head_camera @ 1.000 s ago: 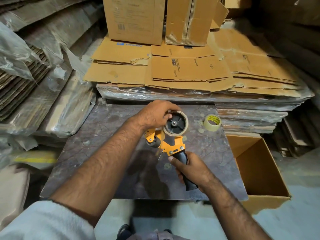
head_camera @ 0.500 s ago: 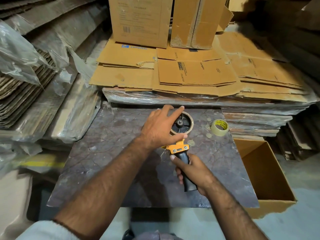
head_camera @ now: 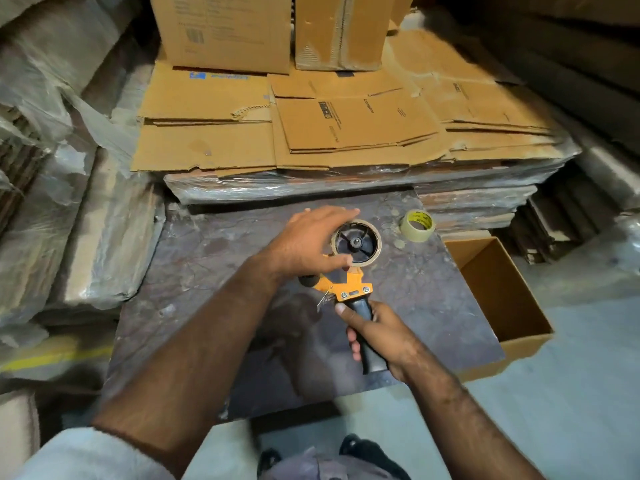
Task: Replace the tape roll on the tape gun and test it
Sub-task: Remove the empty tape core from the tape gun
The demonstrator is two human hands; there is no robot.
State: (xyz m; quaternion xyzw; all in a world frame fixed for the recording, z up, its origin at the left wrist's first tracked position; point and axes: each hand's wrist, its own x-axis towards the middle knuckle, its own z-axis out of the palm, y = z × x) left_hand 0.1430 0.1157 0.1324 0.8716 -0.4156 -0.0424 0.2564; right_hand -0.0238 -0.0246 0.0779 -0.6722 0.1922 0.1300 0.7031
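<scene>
so the right hand (head_camera: 381,336) is wrapped tight around the black handle of the tape gun (head_camera: 349,289), thumb pressed up near the orange frame, holding it just above the dark marbled tabletop (head_camera: 207,258). left hand (head_camera: 308,242) is up at the head of the gun with fingers spread, thumb on the near edge of the spool and fingertips reaching over the far side, so it's cupped around the thing rather than clenched. what sits on the black hub looks like a nearly bare cardboard core (head_camera: 356,241), thin tan ring, barely any tape on it as far as i can tell. the little metal blade end pokes out below the orange plate, close to the right thumb.

off to the right on the tabletop, well apart from the gun, a fresh tape roll (head_camera: 417,225) lies tilted, clear-ish tape with a yellow printed inner core. just past the table's right edge there's an open cardboard box (head_camera: 512,306) on the floor. behind the table is a shrink-wrapped stack of flattened cartons (head_camera: 346,133) with a couple of upright boxes (head_camera: 225,29) on top, and more plastic-wrapped bundles (head_camera: 86,220) piled on the left.
</scene>
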